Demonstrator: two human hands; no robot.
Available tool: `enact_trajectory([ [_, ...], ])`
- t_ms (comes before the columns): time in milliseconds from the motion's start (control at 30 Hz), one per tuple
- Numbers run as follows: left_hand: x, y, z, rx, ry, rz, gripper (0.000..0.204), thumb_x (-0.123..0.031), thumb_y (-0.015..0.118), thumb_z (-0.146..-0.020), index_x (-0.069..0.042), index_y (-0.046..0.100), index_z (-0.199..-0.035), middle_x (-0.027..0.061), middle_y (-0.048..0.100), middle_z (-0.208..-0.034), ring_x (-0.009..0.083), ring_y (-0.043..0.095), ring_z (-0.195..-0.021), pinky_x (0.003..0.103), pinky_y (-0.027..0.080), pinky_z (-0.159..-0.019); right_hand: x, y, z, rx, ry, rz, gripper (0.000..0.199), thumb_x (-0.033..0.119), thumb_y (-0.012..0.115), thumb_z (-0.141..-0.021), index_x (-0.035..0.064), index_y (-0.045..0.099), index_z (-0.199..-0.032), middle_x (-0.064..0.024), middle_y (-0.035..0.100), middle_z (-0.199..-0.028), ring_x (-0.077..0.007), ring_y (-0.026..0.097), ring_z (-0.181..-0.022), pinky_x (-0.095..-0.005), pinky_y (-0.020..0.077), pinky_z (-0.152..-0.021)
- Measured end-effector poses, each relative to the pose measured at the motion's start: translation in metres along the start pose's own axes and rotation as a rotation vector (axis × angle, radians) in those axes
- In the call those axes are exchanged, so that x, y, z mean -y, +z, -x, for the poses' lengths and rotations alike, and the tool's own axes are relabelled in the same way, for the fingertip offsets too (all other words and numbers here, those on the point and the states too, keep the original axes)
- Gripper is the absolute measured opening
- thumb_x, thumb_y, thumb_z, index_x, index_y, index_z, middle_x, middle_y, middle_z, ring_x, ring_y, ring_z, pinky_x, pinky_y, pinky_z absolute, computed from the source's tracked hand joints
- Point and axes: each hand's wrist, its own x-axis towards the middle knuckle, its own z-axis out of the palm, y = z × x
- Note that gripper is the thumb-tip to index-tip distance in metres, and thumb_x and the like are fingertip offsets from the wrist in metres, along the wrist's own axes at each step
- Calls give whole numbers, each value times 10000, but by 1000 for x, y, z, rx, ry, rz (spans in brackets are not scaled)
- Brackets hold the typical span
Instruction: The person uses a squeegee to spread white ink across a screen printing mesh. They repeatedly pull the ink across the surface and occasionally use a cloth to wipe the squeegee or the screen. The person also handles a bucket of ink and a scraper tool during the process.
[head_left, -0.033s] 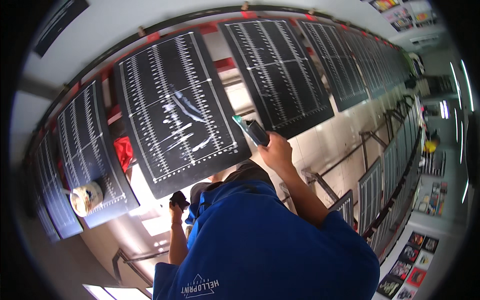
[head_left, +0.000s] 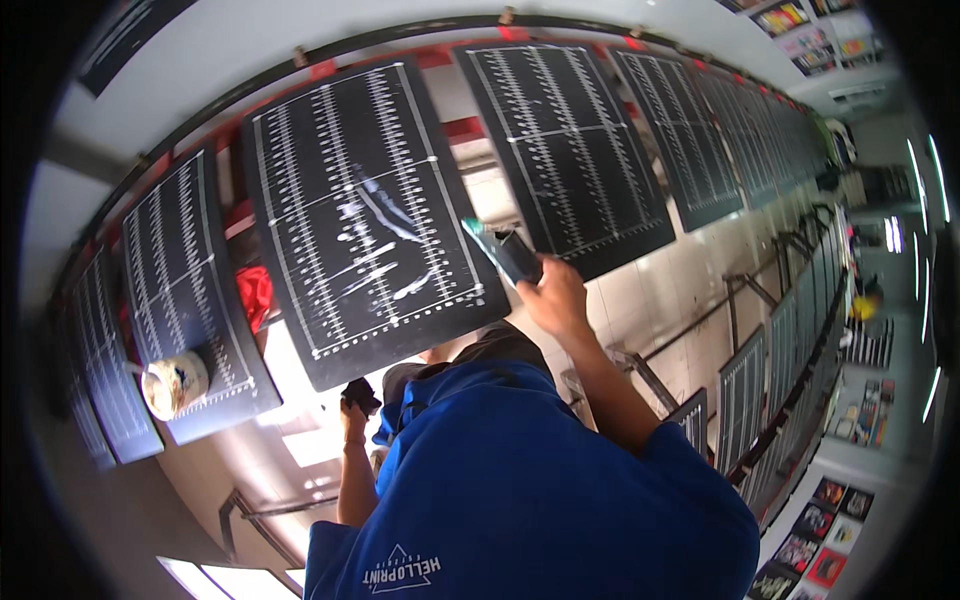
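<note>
Your right hand [head_left: 553, 295] is clamped on a dark scraper [head_left: 505, 250] at the black panel's [head_left: 365, 210] edge. Slip and you'll smear the wet streaks. Left hand [head_left: 352, 408] grips something dark, low down.

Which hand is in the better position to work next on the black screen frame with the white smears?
Probably the right hand: raised beside the black screen frame, it grips a dark flat tool. The left hand sits lower, under the frame's bottom edge, around something dark.
</note>
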Motion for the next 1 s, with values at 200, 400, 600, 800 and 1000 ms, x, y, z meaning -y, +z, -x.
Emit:
enact_trajectory([
  [200,29,-20,29,-174,18,161,334,-288,481,-1007,-120,562,-1284,70,730,-1010,140,702,-687,241,487,-447,143,24,-121,-111,-454,-187,320,149,687,-827,48,668,-1130,-127,707,-962,-330,692,-895,-440,539,-805],
  [400,93,-28,57,-254,232,450,395,-282,504,-988,-62,531,-1314,112,716,-1013,181,717,-754,285,578,-575,107,143,-200,-149,-690,341,574,60,755,-768,95,591,-1317,-86,593,-1298,-288,585,-1150,-398,501,-994],
  [600,164,-24,127,-387,-88,350,582,-268,660,-949,51,437,-1380,217,558,-1328,302,544,-1216,382,432,-1043,118,74,-233,23,-504,114,417,171,721,-784,137,691,-1199,-105,702,-1111,-312,671,-1052,-439,550,-889],
  [800,156,15,116,-341,-232,165,672,-277,816,-836,50,483,-1320,241,566,-1281,313,576,-1154,394,480,-989,24,-40,-283,-149,-317,53,393,228,699,-763,65,709,-1120,-228,715,-1046,-395,674,-1037,-469,526,-902],
  [1000,53,63,85,-332,-153,146,719,-224,812,-822,58,453,-1378,255,600,-1249,302,618,-1100,370,518,-924,-165,-99,-355,-335,10,84,324,172,678,-750,43,726,-1043,-165,737,-837,-299,731,-726,-404,566,-741],
])
